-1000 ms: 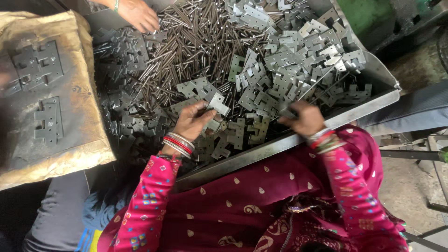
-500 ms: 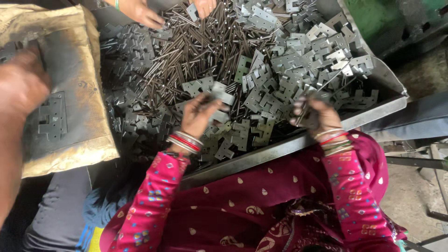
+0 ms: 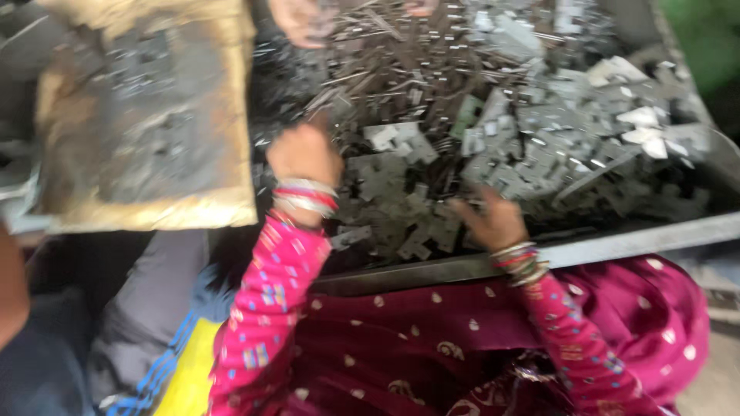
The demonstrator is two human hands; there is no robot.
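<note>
The picture is blurred by motion. My left hand [image 3: 304,154], with bangles at the wrist, rests curled on a heap of grey metal hinge plates [image 3: 401,192] in a large metal tray [image 3: 586,250]. Whether it holds a plate I cannot tell. My right hand [image 3: 489,219] reaches into the plates near the tray's front rim, its fingers among the pieces. Thin metal pins [image 3: 385,69] lie piled at the back of the tray. More pale hinge plates [image 3: 586,131] fill the right side.
A worn cardboard box [image 3: 146,123] with hinge plates in it lies left of the tray. Another person's hand [image 3: 297,19] reaches into the pins at the top. Part of a person [image 3: 11,285] shows at the left edge. My pink and maroon clothing fills the bottom.
The view has shifted and blurred. My left hand has moved left and up over the plates, and my right hand has moved left along the front rim. The arm over the box has withdrawn.
</note>
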